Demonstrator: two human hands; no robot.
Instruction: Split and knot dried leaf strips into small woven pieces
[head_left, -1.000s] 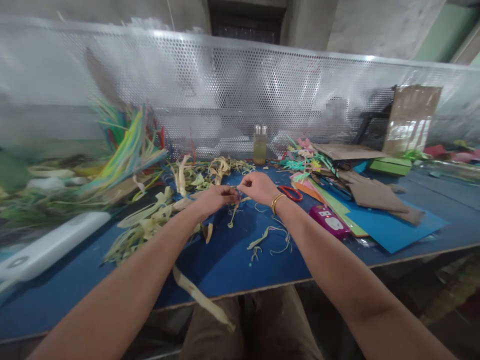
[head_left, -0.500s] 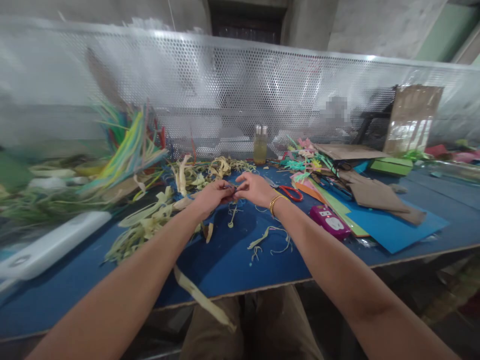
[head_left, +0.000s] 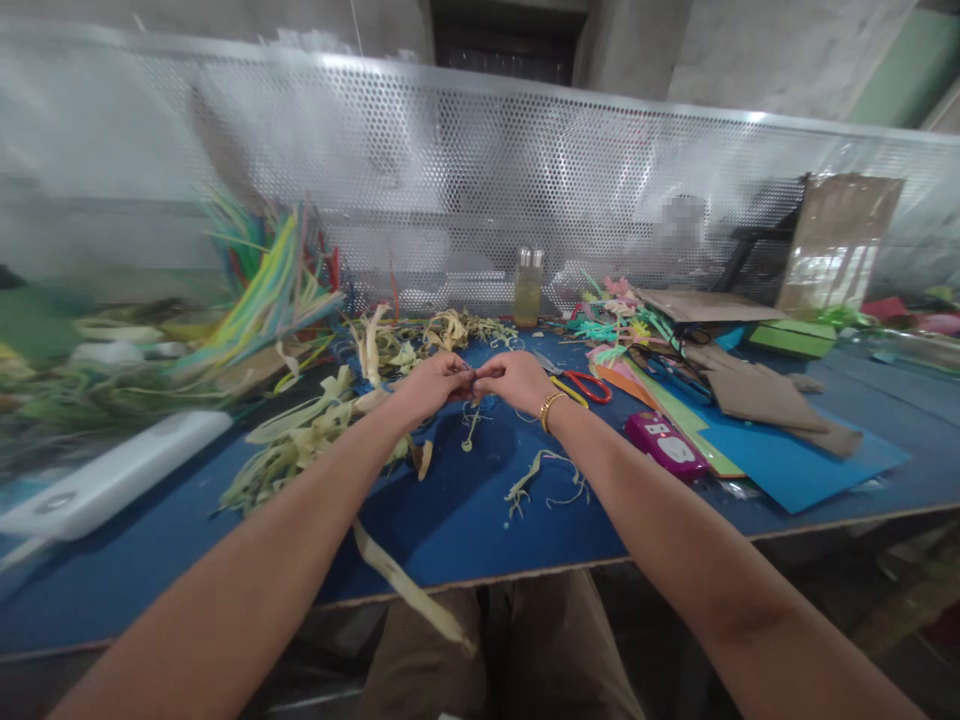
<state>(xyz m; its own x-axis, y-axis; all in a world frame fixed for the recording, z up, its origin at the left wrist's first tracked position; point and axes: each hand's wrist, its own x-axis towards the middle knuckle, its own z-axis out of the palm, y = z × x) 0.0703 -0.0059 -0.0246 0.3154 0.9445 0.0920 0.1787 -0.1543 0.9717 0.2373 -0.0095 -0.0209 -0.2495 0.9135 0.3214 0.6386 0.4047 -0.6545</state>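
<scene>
My left hand (head_left: 429, 385) and right hand (head_left: 516, 380) meet fingertip to fingertip just above the blue table (head_left: 450, 520), out in front of me at the middle of it. Both are closed in a pinch on the same thin strip (head_left: 466, 372), which sits between them and is mostly covered by my fingers, so I cannot tell its shape or colour. As I judge it, I am in the fine part of the work, holding one end with the left while the right works the other.

Loose pale scraps (head_left: 540, 480) lie on the table below my hands, and a heap of leaf strips (head_left: 300, 450) lies just to my left. The red scissors (head_left: 589, 385) rest near my right wrist, beside the gold bracelet (head_left: 553, 405).

Any further move, I think, calls for a steady pinch on both sides and small finger motion, since the piece is slight and could slip or tear.
</scene>
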